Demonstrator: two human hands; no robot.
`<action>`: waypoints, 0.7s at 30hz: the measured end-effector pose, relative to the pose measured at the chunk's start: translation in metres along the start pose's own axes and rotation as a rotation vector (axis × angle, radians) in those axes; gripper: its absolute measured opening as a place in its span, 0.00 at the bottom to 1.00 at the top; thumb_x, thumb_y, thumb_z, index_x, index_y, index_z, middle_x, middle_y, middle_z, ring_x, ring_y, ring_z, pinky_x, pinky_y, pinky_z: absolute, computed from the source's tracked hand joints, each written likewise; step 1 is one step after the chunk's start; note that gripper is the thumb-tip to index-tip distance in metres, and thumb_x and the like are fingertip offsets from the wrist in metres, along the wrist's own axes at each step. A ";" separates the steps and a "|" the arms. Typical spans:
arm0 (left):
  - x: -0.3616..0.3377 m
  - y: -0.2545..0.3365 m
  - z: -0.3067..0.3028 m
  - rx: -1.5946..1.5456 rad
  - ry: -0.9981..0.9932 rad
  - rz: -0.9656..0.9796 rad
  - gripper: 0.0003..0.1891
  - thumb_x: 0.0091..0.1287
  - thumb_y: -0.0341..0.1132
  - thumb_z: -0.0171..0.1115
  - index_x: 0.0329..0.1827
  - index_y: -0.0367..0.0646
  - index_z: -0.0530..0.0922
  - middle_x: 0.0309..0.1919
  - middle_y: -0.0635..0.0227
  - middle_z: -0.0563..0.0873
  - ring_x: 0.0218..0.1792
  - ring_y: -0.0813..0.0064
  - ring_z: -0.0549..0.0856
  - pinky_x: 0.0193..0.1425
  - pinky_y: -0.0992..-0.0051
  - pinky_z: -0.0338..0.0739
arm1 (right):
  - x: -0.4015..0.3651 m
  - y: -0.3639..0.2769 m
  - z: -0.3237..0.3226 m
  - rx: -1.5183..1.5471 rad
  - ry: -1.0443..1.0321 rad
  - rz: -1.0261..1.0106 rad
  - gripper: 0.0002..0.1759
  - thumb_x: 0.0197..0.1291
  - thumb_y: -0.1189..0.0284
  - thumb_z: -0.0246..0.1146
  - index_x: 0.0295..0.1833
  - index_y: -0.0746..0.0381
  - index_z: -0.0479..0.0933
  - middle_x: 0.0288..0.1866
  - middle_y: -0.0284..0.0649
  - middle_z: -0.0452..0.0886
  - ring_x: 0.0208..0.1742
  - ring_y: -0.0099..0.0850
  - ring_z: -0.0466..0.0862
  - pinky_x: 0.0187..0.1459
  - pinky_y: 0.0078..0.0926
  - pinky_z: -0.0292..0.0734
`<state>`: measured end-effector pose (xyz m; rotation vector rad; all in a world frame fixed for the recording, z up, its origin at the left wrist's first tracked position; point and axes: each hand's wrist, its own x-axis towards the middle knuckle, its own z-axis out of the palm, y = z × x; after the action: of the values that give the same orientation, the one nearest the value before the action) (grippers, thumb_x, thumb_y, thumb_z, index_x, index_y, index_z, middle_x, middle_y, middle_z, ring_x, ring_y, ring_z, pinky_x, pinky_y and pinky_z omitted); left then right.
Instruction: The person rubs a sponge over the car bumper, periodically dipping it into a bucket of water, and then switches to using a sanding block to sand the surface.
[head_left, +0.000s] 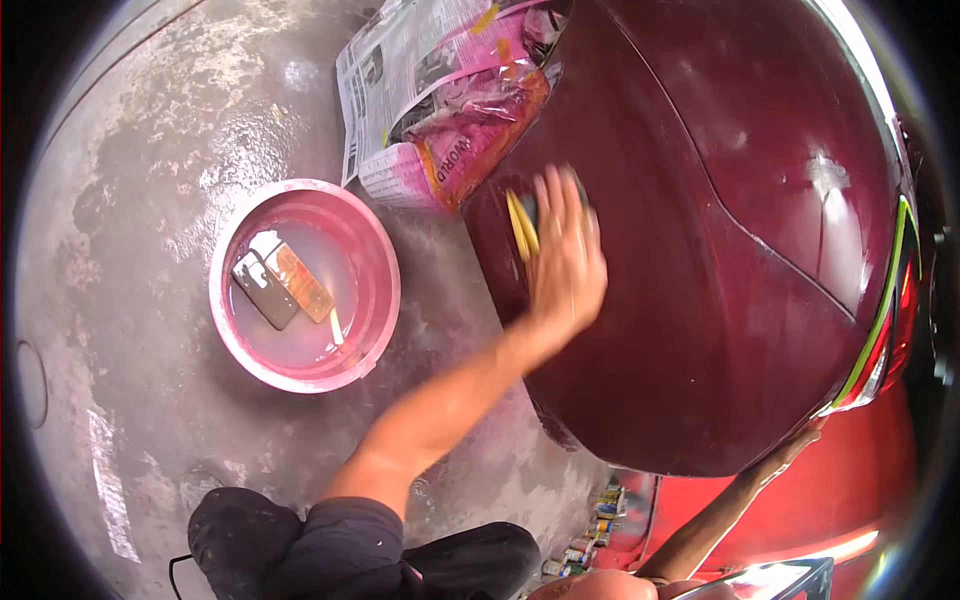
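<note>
My left hand [568,262] lies over a dark red car panel [650,330], back of the hand up, its fingers stretched and blurred by motion. Under and beside its fingers is a pad with yellow strips [521,226] and a dark part, pressed to the wet-looking paint. Most of the pad is hidden by the hand. At the lower right my right hand [795,445] rests against the panel's edge, close to the tail light [890,340]. Its fingers look extended, partly hidden, with nothing visible in them.
A pink bucket [385,270] of cloudy water stands on the stained concrete floor [130,260], with a brown block [300,284] and a dark phone-like object [264,290] in it. Newspaper and plastic masking [455,150] covers the car's upper left part. Several small cans [575,556] stand below.
</note>
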<state>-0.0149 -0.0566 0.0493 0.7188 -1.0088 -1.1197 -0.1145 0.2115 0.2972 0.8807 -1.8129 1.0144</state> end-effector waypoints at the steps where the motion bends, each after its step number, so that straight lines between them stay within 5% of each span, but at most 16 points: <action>1: 0.042 -0.005 0.000 -0.027 0.090 -0.010 0.29 0.81 0.37 0.39 0.77 0.22 0.54 0.77 0.32 0.56 0.79 0.33 0.53 0.83 0.51 0.46 | -0.008 -0.013 0.003 0.081 -0.073 0.024 0.43 0.76 0.38 0.32 0.83 0.57 0.51 0.83 0.47 0.55 0.81 0.44 0.59 0.79 0.48 0.56; 3: 0.064 -0.001 0.005 0.056 0.103 -0.119 0.28 0.80 0.35 0.39 0.77 0.23 0.56 0.77 0.32 0.57 0.79 0.36 0.54 0.84 0.52 0.47 | -0.010 -0.021 -0.003 0.140 -0.159 0.045 0.47 0.74 0.35 0.35 0.85 0.57 0.43 0.85 0.45 0.49 0.83 0.43 0.55 0.80 0.48 0.54; 7: -0.016 -0.001 -0.009 0.144 -0.077 0.155 0.29 0.78 0.34 0.46 0.78 0.28 0.58 0.78 0.40 0.60 0.80 0.41 0.56 0.83 0.50 0.47 | 0.002 0.002 -0.002 0.160 -0.161 -0.041 0.46 0.75 0.36 0.35 0.85 0.56 0.45 0.85 0.45 0.50 0.83 0.42 0.56 0.80 0.46 0.55; 9: 0.020 -0.024 -0.016 0.295 -0.088 0.289 0.28 0.78 0.35 0.46 0.78 0.28 0.59 0.78 0.40 0.61 0.80 0.42 0.56 0.83 0.50 0.49 | 0.006 0.003 -0.005 0.157 -0.167 -0.053 0.45 0.75 0.36 0.35 0.85 0.56 0.46 0.85 0.44 0.50 0.83 0.42 0.56 0.80 0.46 0.55; 11: 0.069 -0.017 -0.021 0.004 -0.029 0.070 0.28 0.80 0.38 0.43 0.76 0.25 0.60 0.77 0.39 0.61 0.79 0.42 0.57 0.82 0.53 0.51 | -0.002 -0.004 -0.003 0.156 -0.133 0.050 0.45 0.75 0.36 0.36 0.85 0.55 0.46 0.85 0.44 0.50 0.83 0.41 0.55 0.80 0.45 0.55; 15: 0.054 0.006 0.002 -0.028 0.106 -0.112 0.29 0.80 0.38 0.42 0.76 0.23 0.60 0.76 0.34 0.61 0.79 0.40 0.56 0.83 0.54 0.51 | 0.001 -0.004 -0.009 0.178 -0.155 0.136 0.45 0.75 0.36 0.36 0.85 0.55 0.45 0.85 0.44 0.50 0.83 0.41 0.55 0.80 0.45 0.55; 17: 0.010 0.018 0.007 0.082 0.026 -0.086 0.29 0.79 0.36 0.42 0.76 0.23 0.59 0.76 0.34 0.60 0.79 0.39 0.55 0.83 0.54 0.50 | 0.010 0.009 -0.011 0.134 -0.203 -0.001 0.45 0.75 0.36 0.36 0.85 0.55 0.44 0.86 0.43 0.49 0.83 0.41 0.55 0.80 0.45 0.55; 21: 0.076 -0.001 0.006 0.116 0.177 -0.052 0.29 0.79 0.36 0.43 0.75 0.21 0.60 0.76 0.34 0.60 0.79 0.38 0.56 0.83 0.51 0.49 | 0.007 0.010 -0.012 0.190 -0.223 0.042 0.45 0.75 0.37 0.36 0.85 0.56 0.45 0.86 0.43 0.48 0.84 0.41 0.54 0.80 0.45 0.55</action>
<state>-0.0124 -0.1297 0.0724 0.9251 -0.9143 -1.0286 -0.1219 0.2254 0.3047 1.1124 -1.9492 1.1678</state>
